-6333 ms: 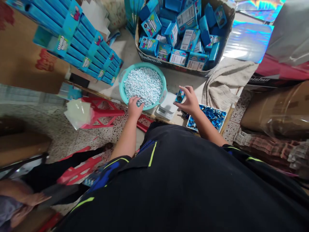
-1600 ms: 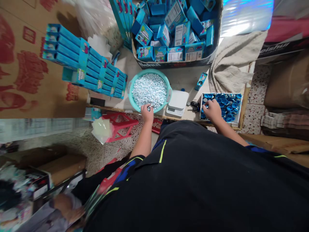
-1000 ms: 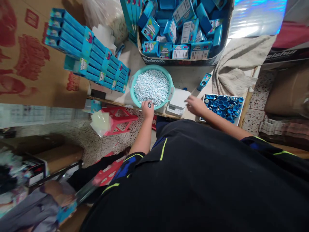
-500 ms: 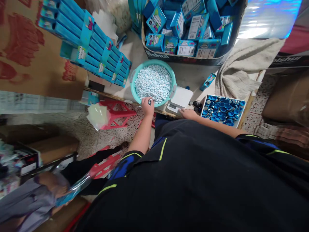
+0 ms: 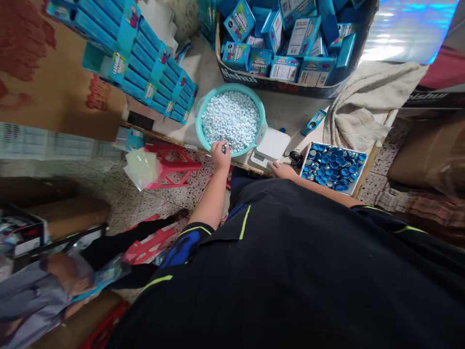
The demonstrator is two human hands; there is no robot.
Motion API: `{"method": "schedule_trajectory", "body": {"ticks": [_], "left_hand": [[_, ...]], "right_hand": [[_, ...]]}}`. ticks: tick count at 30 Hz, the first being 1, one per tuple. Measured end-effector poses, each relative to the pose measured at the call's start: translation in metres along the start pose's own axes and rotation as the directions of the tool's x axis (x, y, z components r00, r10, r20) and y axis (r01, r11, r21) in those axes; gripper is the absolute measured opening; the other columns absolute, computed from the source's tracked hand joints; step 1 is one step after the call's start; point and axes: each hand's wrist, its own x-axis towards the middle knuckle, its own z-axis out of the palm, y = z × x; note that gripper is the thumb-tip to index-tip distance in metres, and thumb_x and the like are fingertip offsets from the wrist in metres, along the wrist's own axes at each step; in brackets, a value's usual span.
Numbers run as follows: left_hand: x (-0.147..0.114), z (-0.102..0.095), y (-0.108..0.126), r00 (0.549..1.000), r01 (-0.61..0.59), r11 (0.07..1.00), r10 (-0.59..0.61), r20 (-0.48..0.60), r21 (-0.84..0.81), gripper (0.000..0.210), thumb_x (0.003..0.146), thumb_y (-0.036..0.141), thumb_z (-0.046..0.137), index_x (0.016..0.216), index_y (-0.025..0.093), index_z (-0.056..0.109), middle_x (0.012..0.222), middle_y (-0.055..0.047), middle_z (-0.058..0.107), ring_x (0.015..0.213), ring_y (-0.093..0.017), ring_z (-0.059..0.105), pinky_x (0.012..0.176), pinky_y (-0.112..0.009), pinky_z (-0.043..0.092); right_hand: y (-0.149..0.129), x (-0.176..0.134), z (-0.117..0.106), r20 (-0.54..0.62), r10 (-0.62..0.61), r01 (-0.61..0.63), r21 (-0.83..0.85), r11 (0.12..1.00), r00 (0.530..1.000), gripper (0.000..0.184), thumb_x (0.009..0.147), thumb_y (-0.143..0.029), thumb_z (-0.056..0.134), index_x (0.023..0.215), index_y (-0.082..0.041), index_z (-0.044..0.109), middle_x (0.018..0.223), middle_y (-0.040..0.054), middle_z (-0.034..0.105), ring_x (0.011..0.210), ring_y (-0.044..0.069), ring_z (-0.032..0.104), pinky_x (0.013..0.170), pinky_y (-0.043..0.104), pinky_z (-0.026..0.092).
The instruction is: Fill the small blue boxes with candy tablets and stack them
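My left hand [image 5: 221,156] is at the near rim of a turquoise bowl [image 5: 200,130], its fingers closed round a small cap [image 5: 224,148] with a dark and silvery look. White and pale blue candies [image 5: 232,118] fill much of the bowl. My right hand [image 5: 283,170] lies at the table's front edge, fingertips by the near corner of a white kitchen scale [image 5: 278,145]. Its fingers look stretched out with nothing in them. To its right, a white tray [image 5: 302,167] holds many small blue and silver caps [image 5: 332,167].
A large carton [image 5: 247,80] full of blue candy boxes stands behind the bowl. Stacked blue display boxes [image 5: 145,68] rise at left. A cloth [image 5: 352,111], a single blue box [image 5: 313,122] and a black object [image 5: 296,155] lie rightward. Another person [image 5: 39,291] is at lower left.
The view has shifted slightly. My left hand stays by the bowl's rim with the cap, and my right hand stays beside the scale. The other person's clear bag has moved.
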Motion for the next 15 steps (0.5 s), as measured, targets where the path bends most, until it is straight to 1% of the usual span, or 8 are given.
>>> {"method": "schedule_trajectory", "body": {"ticks": [4,7,9,12,15], "left_hand": [[0.0,0.002,-0.002,1.0,-0.011,1.0,0.011,0.012,-0.004,0.018,0.095,0.014,0.062,0.106,0.016,0.076,0.117,-0.016,0.07,0.12,-0.028,0.067,0.117,-0.04,0.05],[0.001,0.002,-0.002,1.0,-0.014,1.0,0.014,0.02,-0.009,0.018,0.096,0.016,0.061,0.106,0.017,0.076,0.118,-0.016,0.07,0.121,-0.028,0.067,0.118,-0.041,0.049],[0.001,0.002,-0.002,1.0,-0.013,1.0,0.013,0.023,-0.011,0.018,0.095,0.015,0.061,0.106,0.018,0.075,0.118,-0.015,0.07,0.121,-0.029,0.067,0.119,-0.042,0.049],[0.001,0.001,-0.001,1.0,-0.009,1.0,0.009,0.029,-0.012,0.018,0.094,0.014,0.061,0.105,0.018,0.075,0.117,-0.015,0.07,0.121,-0.03,0.067,0.119,-0.044,0.049],[0.002,0.0,-0.001,0.999,-0.004,1.0,0.005,0.033,-0.007,0.017,0.093,0.015,0.061,0.104,0.019,0.075,0.116,-0.015,0.07,0.121,-0.03,0.067,0.119,-0.045,0.049]], "right_hand": [[-0.003,0.001,-0.001,-0.012,-0.013,0.013,0.009,1.0,1.0,0.066,0.104,-0.025,0.034,0.166,-0.005,0.027,0.154,0.0316,0.05,0.132,0.038,0.058,0.094,0.042,0.053],[-0.001,0.001,-0.003,-0.019,-0.033,0.034,0.022,0.999,0.999,0.068,0.103,-0.027,0.039,0.166,-0.004,0.027,0.156,0.032,0.047,0.132,0.038,0.057,0.095,0.042,0.052],[0.003,-0.001,-0.003,-0.021,-0.05,0.051,0.033,0.998,0.999,0.069,0.102,-0.026,0.042,0.166,-0.005,0.028,0.156,0.0302,0.048,0.133,0.036,0.057,0.096,0.04,0.051],[0.007,-0.008,0.001,-0.022,-0.06,0.061,0.055,0.997,0.998,0.064,0.104,-0.024,0.038,0.166,-0.01,0.031,0.149,0.0255,0.056,0.126,0.033,0.062,0.092,0.036,0.051],[0.01,-0.018,0.006,-0.034,-0.052,0.055,0.088,0.995,0.998,0.055,0.108,-0.025,0.033,0.162,-0.017,0.041,0.139,0.0209,0.063,0.119,0.03,0.067,0.086,0.034,0.052]]}}
